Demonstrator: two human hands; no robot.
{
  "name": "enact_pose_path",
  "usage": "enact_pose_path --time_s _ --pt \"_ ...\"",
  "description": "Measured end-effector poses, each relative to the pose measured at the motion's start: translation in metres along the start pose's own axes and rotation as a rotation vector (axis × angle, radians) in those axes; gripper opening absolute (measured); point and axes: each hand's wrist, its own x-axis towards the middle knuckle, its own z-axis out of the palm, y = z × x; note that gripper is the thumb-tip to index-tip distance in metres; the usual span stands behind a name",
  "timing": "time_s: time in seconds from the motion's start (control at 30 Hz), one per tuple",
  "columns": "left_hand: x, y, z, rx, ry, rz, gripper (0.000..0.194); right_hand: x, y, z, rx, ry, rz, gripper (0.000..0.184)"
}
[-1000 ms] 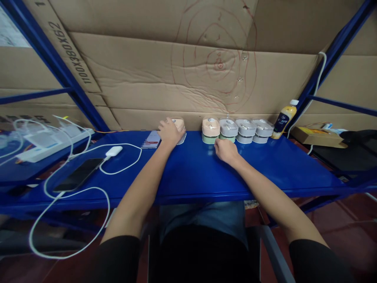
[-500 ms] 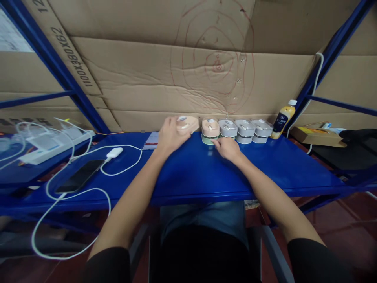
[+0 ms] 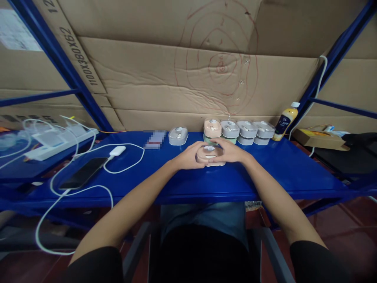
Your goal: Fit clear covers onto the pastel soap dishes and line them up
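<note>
A peach lidded plastic box (image 3: 209,151) with a round sticker on top is low over the blue tabletop (image 3: 182,181), between both hands. My left hand (image 3: 188,156) is wrapped round its left side, and my right hand (image 3: 231,151) grips the right side. Fingers cover part of its edges. Behind the hands stands another peach box (image 3: 212,127) on a green one, with more stacked boxes (image 3: 246,129) in a row to its right. A single grey lidded box (image 3: 178,135) sits apart on the left.
A bottle with yellow contents (image 3: 285,122) stands at the right end of the row. To the left lie a phone (image 3: 84,173), a white charger (image 3: 117,151) with cables, and a power strip (image 3: 61,143). Cardboard (image 3: 147,86) backs the table.
My left hand has brought the peach box from the back left towards the front middle. My right hand has left the stack and joined it on the box. The single grey box is now uncovered.
</note>
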Motion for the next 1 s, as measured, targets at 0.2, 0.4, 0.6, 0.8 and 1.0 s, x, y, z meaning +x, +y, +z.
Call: enact_pose_path --time_s 0.2,0.4,0.6,0.8,1.0 --pt "0.0 -0.006 0.003 -0.045 -0.065 -0.075 0.11 0.003 -0.004 0.004 0.026 -0.043 -0.078 0.073" --pt "0.002 -0.013 -0.005 -0.049 -0.059 -0.081 0.12 -0.002 -0.002 -0.013 0.061 0.011 0.043 0.07" --pt "0.0 -0.017 -0.011 0.017 -0.119 -0.023 0.064 -0.011 0.024 -0.047 -0.041 -0.006 0.329 0.058" --pt "0.001 -0.008 -0.009 0.008 -0.11 -0.068 0.043 -0.014 0.045 -0.059 -0.152 -0.191 0.533 0.057" --pt "0.002 -0.013 -0.013 0.023 -0.073 -0.065 0.039 -0.014 0.042 -0.054 -0.192 -0.285 0.562 0.07"
